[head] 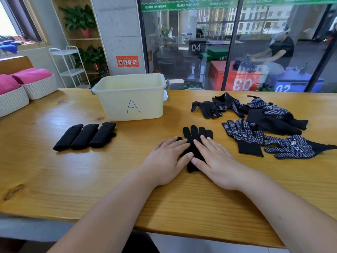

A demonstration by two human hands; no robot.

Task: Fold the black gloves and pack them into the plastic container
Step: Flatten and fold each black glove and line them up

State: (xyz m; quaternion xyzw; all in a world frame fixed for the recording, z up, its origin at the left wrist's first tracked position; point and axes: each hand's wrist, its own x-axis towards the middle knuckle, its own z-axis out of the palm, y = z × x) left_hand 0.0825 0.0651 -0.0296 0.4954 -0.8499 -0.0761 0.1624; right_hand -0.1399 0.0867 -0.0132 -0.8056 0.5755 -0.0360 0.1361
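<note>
A black glove [195, 134] lies flat on the wooden table, fingers pointing away from me. My left hand [166, 158] and my right hand [215, 159] both press flat on it with straight fingers, covering its palm and cuff. Three folded black gloves [84, 136] lie side by side to the left. A pile of loose black gloves with white dots [262, 123] sits at the right. The pale yellow plastic container [131, 105], marked with the letter A, stands behind my hands; what shows of its inside holds nothing.
Two white woven baskets [27, 92] with pink cloth stand at the table's far left. A glass wall runs behind the table, with a person seated beyond it. The table's front edge [182, 232] is close to me.
</note>
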